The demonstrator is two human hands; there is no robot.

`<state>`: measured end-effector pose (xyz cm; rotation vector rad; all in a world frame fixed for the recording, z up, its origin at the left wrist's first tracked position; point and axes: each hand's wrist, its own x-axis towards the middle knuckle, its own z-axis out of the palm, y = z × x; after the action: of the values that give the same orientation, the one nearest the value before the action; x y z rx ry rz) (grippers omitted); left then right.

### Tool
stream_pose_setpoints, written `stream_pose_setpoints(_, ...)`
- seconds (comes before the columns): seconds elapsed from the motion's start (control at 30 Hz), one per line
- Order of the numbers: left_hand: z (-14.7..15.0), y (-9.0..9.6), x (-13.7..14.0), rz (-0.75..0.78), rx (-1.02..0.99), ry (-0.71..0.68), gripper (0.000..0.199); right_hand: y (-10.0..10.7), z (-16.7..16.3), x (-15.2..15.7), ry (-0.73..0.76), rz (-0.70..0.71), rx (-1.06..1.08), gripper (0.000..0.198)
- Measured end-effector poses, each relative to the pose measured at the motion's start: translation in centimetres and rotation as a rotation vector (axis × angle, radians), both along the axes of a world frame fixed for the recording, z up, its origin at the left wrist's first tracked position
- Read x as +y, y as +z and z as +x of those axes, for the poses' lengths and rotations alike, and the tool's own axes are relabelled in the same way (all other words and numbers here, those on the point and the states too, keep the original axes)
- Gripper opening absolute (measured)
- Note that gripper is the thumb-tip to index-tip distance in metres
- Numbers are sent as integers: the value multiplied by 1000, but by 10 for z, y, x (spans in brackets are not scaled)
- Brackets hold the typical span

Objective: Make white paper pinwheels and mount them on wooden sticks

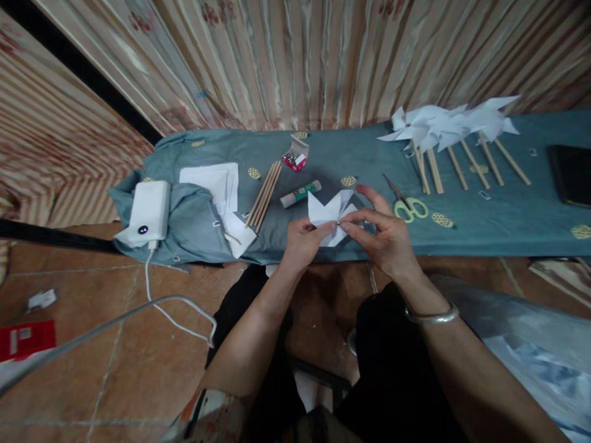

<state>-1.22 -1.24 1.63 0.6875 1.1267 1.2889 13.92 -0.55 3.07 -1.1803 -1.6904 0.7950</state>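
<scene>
A white paper pinwheel [323, 209] with folded blades is held over the near edge of the cloth-covered surface. My left hand [305, 240] is closed on its left side, the thumb pressing near the middle. At the pinwheel's centre, the thumb and forefinger of my right hand [385, 237] pinch a small dark pin, too small to make out fully; the other fingers are raised. Beyond my hands lie a glue stick [301, 194] and an open red-and-white box [296, 155] of small shiny metal pieces. Green-handled scissors [409, 206] rest just right of my right hand.
Several wooden sticks [264, 195] lie left of the glue stick, near white paper sheets [231, 184]. A white power bank [150, 210] with a cable sits farther left. Pinwheels on sticks [443, 126] lie at the back right. A dark device [571, 174] is at the right edge.
</scene>
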Motion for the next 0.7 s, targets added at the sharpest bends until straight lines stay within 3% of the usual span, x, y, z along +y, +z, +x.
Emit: stream_pose_setpoints(0.7,0,6,0,-2,5,-19,20,-4,1,0,-11,-14,3,6)
